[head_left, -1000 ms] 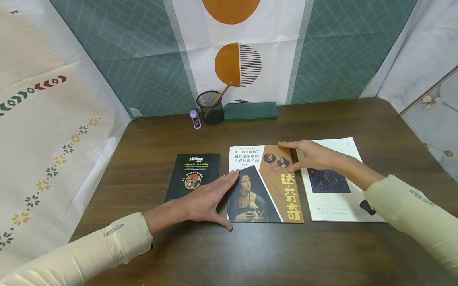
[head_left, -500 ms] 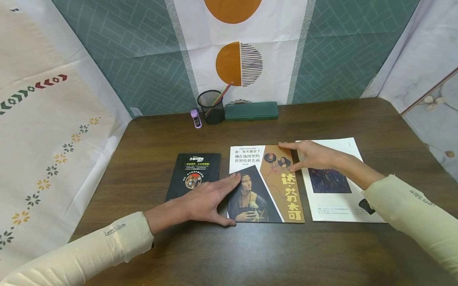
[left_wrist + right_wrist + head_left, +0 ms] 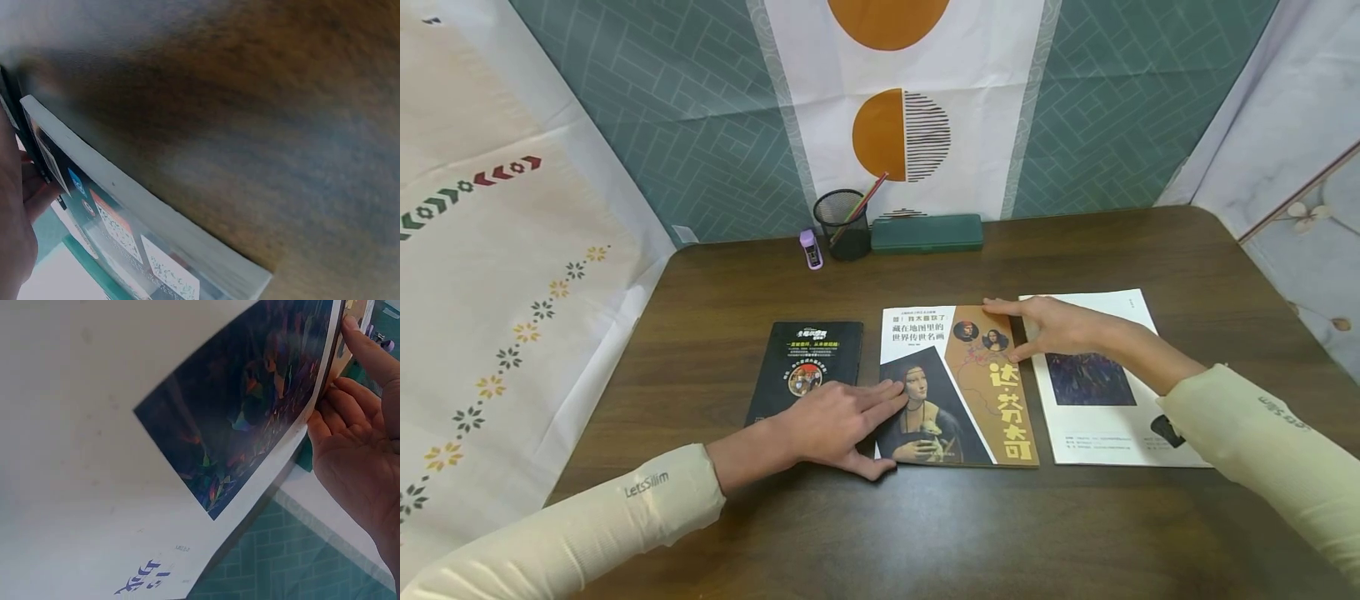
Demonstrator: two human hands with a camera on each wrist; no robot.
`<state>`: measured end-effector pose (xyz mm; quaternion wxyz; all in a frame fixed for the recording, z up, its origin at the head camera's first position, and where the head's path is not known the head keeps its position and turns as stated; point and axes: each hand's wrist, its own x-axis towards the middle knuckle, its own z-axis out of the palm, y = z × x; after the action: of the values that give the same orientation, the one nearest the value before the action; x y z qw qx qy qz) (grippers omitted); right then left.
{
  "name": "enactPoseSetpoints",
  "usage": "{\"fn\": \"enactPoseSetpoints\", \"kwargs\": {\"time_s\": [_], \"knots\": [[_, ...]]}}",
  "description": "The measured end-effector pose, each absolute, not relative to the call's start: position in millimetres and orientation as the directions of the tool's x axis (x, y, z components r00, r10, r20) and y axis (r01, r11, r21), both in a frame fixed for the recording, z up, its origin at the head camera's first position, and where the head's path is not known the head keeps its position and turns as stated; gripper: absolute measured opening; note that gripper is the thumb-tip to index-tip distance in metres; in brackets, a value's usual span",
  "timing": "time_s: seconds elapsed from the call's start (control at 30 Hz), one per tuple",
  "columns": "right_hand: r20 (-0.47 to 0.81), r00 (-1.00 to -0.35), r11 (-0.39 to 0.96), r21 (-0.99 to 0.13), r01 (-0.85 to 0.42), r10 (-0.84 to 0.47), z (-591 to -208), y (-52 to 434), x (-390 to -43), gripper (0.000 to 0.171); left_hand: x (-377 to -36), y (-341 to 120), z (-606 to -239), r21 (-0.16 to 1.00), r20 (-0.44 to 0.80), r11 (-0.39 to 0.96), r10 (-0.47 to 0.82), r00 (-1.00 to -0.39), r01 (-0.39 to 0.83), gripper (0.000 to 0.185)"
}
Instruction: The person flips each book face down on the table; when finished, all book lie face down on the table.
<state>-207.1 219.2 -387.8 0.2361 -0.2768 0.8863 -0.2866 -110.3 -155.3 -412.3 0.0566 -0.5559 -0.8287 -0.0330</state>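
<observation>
Three publications lie in a row on the brown table (image 3: 925,533). The middle art book (image 3: 977,400) has a portrait and an orange band on its cover. My left hand (image 3: 857,429) lies flat on that book's left edge, fingers reaching onto the portrait, thumb at the lower left corner. Part of the black book (image 3: 808,354) sits under this hand. My right hand (image 3: 1022,329) rests with straight fingers on the art book's upper right corner, above the white page with a dark painting (image 3: 1097,379). The right wrist view shows that painting (image 3: 250,412) and my right hand (image 3: 362,437).
A mesh pen cup (image 3: 842,223), a purple stapler (image 3: 809,250) and a green pencil case (image 3: 927,232) stand along the table's back edge. Patterned cloth hangs behind and at both sides. In the left wrist view a dark-covered book's page edge (image 3: 156,212) lies on the wood.
My left hand's fingers have slid a little further right onto the art book's cover. The right hand and the books have hardly moved.
</observation>
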Motion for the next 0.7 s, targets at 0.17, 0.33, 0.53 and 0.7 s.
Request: {"fn": "enactPoseSetpoints", "kwargs": {"time_s": [0.17,0.33,0.53,0.7], "knots": [[-0.302,-0.699,0.680,-0.642,-0.353,-0.648,-386,220,-208,0.093,-108,-153,-411,-0.126,0.194,0.303,0.941,-0.276,0.945,0.076],[-0.344,-0.680,0.682,-0.661,-0.314,-0.647,-384,220,-208,0.099,-108,-153,-409,-0.201,0.252,0.270,0.943,-0.217,0.942,0.067],[-0.338,-0.688,0.685,-0.656,-0.318,-0.642,-384,220,-207,0.101,-108,-152,-399,-0.186,0.327,0.297,0.918,-0.226,0.937,0.068],[-0.319,-0.691,0.671,-0.668,-0.320,-0.648,-386,221,-206,0.098,-110,-154,-393,-0.161,0.366,0.319,0.898,-0.244,0.934,0.070]]}}
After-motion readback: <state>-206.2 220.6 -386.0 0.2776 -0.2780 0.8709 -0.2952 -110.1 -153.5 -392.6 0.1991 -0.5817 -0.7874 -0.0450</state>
